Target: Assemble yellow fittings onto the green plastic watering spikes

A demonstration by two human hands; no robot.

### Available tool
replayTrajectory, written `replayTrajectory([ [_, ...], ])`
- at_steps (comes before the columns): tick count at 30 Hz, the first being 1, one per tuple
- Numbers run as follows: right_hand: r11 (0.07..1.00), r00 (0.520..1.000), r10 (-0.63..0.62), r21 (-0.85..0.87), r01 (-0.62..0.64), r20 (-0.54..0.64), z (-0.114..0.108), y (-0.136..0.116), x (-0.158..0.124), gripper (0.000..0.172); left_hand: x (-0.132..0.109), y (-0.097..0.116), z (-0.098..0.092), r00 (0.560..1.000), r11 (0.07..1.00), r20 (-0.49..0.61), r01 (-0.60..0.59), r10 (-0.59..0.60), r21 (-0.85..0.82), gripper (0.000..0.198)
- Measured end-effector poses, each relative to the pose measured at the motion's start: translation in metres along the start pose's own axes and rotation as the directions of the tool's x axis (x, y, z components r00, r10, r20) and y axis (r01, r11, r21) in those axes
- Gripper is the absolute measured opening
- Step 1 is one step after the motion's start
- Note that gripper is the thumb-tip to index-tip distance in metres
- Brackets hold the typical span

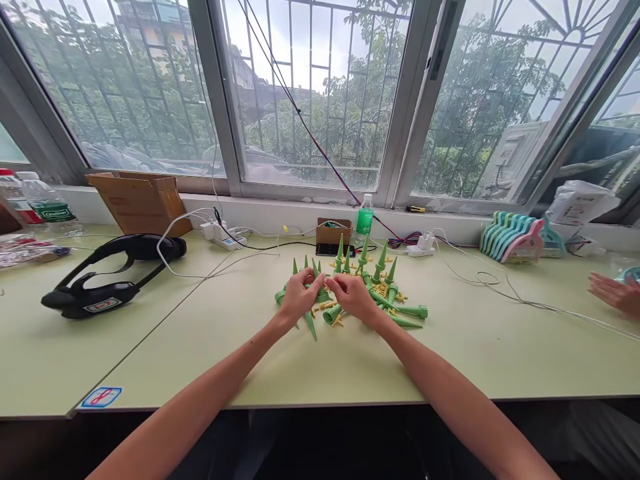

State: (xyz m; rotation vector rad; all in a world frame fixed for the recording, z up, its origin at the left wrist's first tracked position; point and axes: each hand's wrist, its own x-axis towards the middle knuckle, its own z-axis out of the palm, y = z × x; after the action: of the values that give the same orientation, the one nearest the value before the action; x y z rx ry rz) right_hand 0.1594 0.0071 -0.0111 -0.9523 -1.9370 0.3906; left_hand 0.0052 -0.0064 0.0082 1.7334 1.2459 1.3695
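My left hand point(300, 293) and my right hand point(353, 297) meet almost fingertip to fingertip over the middle of the table. Both are closed in a pinch, and whatever small thing they hold is hidden by the fingers. Around them lie green plastic watering spikes point(380, 263); several stand point up behind my right hand, others lie on their sides. One green spike point(311, 325) lies below my left hand, its tip towards me. Small yellow plastic valves point(383, 289) are scattered among the spikes. An open-ended green spike point(331, 315) lies beneath my right hand.
A black headset point(107, 273) and a cardboard box point(140, 203) are on the left. A small box point(333, 235), a green-labelled bottle point(365, 215) and power strips point(421, 248) line the back. Hangers point(513, 238) and another person's hand point(616, 293) are at right. Cables cross the table point(500, 360).
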Motion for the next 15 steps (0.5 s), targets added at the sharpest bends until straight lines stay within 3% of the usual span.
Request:
replayTrajectory([
  [15,1.0,1.0,-0.016,0.019,0.016,0.018,-0.0008,-0.0005,-0.0005,0.043,0.0007,-0.001,0.0,1.0,1.0,-0.008,-0.011,0.011,0.003,0.036],
])
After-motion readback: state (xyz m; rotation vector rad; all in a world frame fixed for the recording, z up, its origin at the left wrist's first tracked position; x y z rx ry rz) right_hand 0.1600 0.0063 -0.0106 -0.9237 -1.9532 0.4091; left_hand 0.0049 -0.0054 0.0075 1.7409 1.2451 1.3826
